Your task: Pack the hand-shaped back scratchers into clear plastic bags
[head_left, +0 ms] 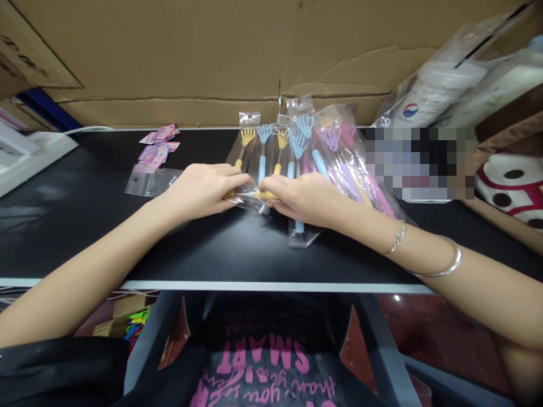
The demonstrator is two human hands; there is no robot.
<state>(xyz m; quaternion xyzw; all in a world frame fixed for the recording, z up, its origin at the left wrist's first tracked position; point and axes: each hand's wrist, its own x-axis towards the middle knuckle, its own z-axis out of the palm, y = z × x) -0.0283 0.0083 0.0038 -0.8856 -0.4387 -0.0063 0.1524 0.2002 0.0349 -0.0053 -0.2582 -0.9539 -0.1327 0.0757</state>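
Observation:
My left hand (pixel 210 189) is closed with fingertips at a small yellow piece, the left end of what looks like a yellow back scratcher lying crosswise. My right hand (pixel 303 198) pinches its yellow handle (pixel 266 195); a thin stretch of rod seems to show between the hands. Behind them lie several back scratchers in clear bags, with yellow claws (pixel 248 135), light blue claws (pixel 305 125) and a purple claw (pixel 331 137). Crinkled clear plastic (pixel 257 208) is under my fingers. My fingers hide much of the held piece.
Small pink and purple cards (pixel 159 148) lie at the left, near a clear bag (pixel 146 182). Cardboard (pixel 190 62) closes off the back. A bagged cup (pixel 436 93) with a straw and a brown and white bag (pixel 515 186) stand at the right. The desk's pale front edge (pixel 254 286) runs below my arms.

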